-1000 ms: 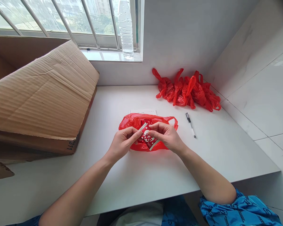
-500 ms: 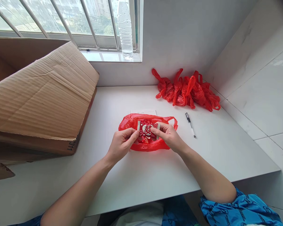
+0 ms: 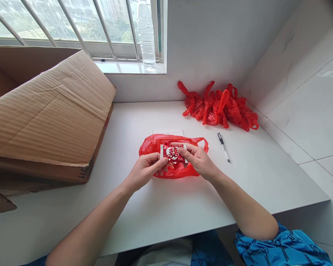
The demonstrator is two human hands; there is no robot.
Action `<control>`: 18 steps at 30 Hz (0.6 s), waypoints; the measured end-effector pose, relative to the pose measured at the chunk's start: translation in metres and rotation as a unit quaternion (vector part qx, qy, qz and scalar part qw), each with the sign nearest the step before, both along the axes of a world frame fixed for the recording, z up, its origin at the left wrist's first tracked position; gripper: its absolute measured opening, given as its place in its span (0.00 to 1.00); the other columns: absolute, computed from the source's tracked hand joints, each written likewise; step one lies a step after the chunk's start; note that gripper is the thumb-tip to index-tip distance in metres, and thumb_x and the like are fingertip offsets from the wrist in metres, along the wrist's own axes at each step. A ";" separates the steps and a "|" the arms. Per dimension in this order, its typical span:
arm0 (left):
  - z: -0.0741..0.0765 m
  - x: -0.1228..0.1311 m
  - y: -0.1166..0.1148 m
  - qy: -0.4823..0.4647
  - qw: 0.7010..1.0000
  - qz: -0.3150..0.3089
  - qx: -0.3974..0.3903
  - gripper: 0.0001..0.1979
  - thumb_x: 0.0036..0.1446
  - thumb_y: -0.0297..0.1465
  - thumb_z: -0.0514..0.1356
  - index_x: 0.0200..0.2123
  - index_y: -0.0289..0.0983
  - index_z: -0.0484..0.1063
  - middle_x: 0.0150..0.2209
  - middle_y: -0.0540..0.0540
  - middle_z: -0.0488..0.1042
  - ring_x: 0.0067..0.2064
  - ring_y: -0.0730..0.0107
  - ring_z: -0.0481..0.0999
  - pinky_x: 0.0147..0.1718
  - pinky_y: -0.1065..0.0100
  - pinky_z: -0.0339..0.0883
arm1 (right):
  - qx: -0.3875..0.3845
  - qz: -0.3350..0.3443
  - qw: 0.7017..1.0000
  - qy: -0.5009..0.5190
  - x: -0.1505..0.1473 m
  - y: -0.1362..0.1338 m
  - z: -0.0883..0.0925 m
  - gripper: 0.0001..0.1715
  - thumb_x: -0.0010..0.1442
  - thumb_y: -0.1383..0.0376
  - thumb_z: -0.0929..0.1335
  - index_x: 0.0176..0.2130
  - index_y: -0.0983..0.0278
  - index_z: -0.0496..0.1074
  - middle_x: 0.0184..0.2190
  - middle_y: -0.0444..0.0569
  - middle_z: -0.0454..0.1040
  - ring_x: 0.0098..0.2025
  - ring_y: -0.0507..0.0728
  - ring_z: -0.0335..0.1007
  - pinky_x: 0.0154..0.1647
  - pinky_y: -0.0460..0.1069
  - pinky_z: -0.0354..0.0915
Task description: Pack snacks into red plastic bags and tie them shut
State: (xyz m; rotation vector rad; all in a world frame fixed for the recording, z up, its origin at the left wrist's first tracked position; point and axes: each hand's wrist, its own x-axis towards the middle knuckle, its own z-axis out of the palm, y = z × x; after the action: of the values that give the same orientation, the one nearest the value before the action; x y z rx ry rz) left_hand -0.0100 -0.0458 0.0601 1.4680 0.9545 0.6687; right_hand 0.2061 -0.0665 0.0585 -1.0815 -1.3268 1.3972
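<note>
A small red packet (image 3: 172, 152) with a white heart design is held level between both hands, just above an open red plastic bag (image 3: 150, 145) lying on the white table (image 3: 161, 207). My left hand (image 3: 144, 170) pinches the packet's left end. My right hand (image 3: 197, 159) pinches its right end, fingers curled over the top edge. A white paper (image 3: 168, 132) peeks out from behind the bag.
A pile of knotted red plastic bags (image 3: 219, 106) lies at the back right by the wall. A pen (image 3: 223, 146) lies right of the open bag. A big cardboard box (image 3: 44, 114) fills the left side. A plastic bottle (image 3: 146, 35) stands on the windowsill.
The packet, tilted a second ago, has been turned level between the two hands and now faces up with its heart design showing. Both hands stay over the red bag.
</note>
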 end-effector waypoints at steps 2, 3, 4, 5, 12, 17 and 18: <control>0.001 0.000 0.000 0.006 1.000 -0.006 0.000 0.20 0.59 0.48 0.62 0.29 0.35 0.74 0.26 0.46 0.76 0.25 0.73 0.71 0.23 0.72 0.67 | 0.004 0.002 1.000 -0.003 -0.001 -0.001 0.000 0.28 0.63 0.46 0.68 0.54 0.62 0.75 0.37 0.47 0.76 0.31 0.51 0.66 0.34 0.48 0.67; 0.001 -0.001 0.000 0.012 1.000 -0.011 0.008 0.20 0.60 0.48 0.61 0.30 0.35 0.74 0.26 0.46 0.77 0.25 0.73 0.71 0.24 0.72 0.68 | 0.007 0.005 1.000 -0.007 -0.001 -0.001 0.000 0.29 0.64 0.46 0.67 0.54 0.62 0.75 0.38 0.48 0.76 0.31 0.52 0.66 0.34 0.48 0.68; 0.001 -0.002 0.000 0.025 0.999 -0.015 0.028 0.20 0.61 0.47 0.60 0.30 0.35 0.74 0.27 0.46 0.77 0.26 0.72 0.72 0.24 0.71 0.68 | 0.013 0.008 1.000 -0.016 0.000 -0.001 0.000 0.30 0.64 0.46 0.66 0.55 0.61 0.74 0.39 0.48 0.76 0.31 0.52 0.66 0.34 0.49 0.68; 0.001 -0.003 0.000 0.048 0.997 -0.016 0.066 0.20 0.63 0.47 0.58 0.30 0.36 0.75 0.27 0.46 0.77 0.26 0.72 0.73 0.25 0.71 0.68 | 0.023 0.010 0.999 -0.034 0.002 -0.001 0.000 0.31 0.65 0.45 0.65 0.57 0.61 0.73 0.38 0.48 0.76 0.31 0.52 0.67 0.34 0.49 0.68; 0.003 -0.019 0.010 0.237 0.892 0.141 0.359 0.18 0.68 0.40 0.53 0.30 0.38 0.76 0.26 0.50 0.76 0.25 0.74 0.68 0.28 0.71 0.60 | 0.178 -0.196 0.879 -0.397 0.040 0.006 0.002 0.31 0.66 0.44 0.63 0.56 0.62 0.73 0.24 0.44 0.73 0.28 0.55 0.68 0.34 0.50 0.61; 0.004 -0.023 0.015 0.284 0.850 0.188 0.401 0.13 0.64 0.42 0.58 0.36 0.39 0.74 0.33 0.51 0.75 0.25 0.75 0.66 0.28 0.71 0.59 | 0.115 -0.254 0.809 -0.517 0.070 0.013 -0.001 0.25 0.66 0.46 0.63 0.47 0.60 0.76 0.33 0.48 0.78 0.34 0.58 0.72 0.32 0.50 0.57; 0.004 -0.023 0.016 0.301 0.847 0.185 0.397 0.13 0.63 0.43 0.59 0.39 0.40 0.74 0.36 0.50 0.76 0.27 0.75 0.68 0.28 0.71 0.59 | 0.088 -0.242 0.804 -0.536 0.073 0.013 -0.003 0.25 0.65 0.46 0.63 0.47 0.61 0.75 0.36 0.49 0.79 0.35 0.59 0.73 0.31 0.50 0.57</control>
State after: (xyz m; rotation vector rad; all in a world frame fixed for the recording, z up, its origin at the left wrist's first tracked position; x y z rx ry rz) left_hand -0.0329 -0.0302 0.0636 2.3426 1.5870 0.9779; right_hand 0.2795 -0.0530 0.0559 -2.0275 -1.6793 0.1743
